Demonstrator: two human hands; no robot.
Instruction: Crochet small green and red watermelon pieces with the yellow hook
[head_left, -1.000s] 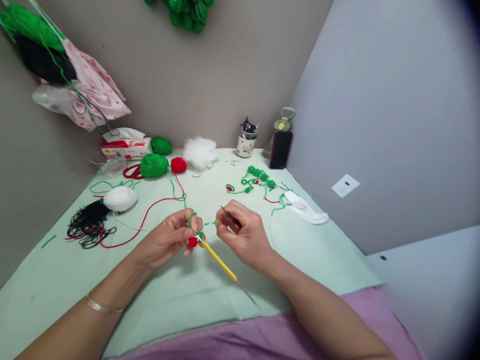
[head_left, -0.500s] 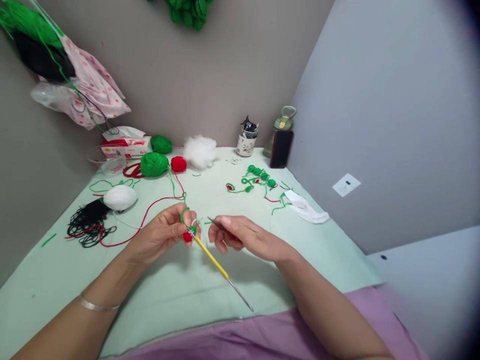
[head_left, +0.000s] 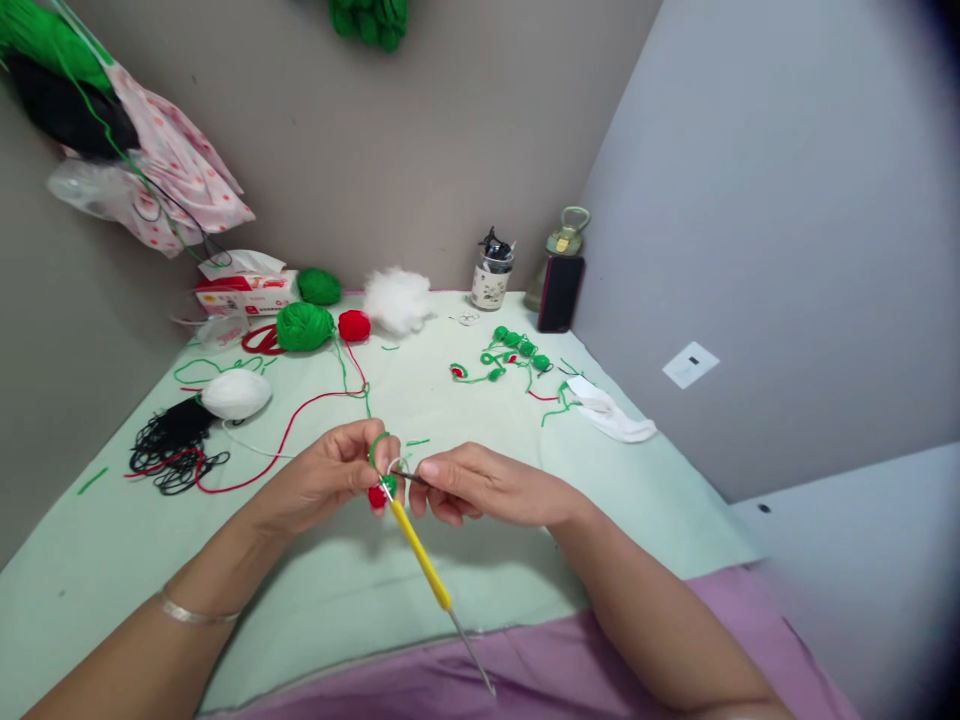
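Observation:
My left hand (head_left: 341, 468) pinches a small red and green crochet piece (head_left: 379, 493), with a loop of green yarn over the fingers. A yellow-handled crochet hook (head_left: 421, 555) is stuck in the piece and hangs down to the right. In my right hand (head_left: 469, 485) is a slim, dark, pointed tool (head_left: 411, 478); its exact kind does not show. The tool's tip reaches a white strand (head_left: 393, 464) beside the crochet piece. Whether tip and strand touch I cannot tell. Green yarn runs from the left hand to a green ball (head_left: 304, 327).
Behind the hands lie a red yarn ball (head_left: 354, 326), white stuffing (head_left: 397, 300) and a white yarn ball (head_left: 236, 395). Several green crocheted bits (head_left: 526, 348) lie right of centre. A jar (head_left: 491, 282), phone (head_left: 560, 294) and bottle (head_left: 567, 240) stand at the back.
My right hand has moved left, bringing the dark tool up to the crochet piece. The piece and hook have dropped slightly, and the hook hangs more steeply.

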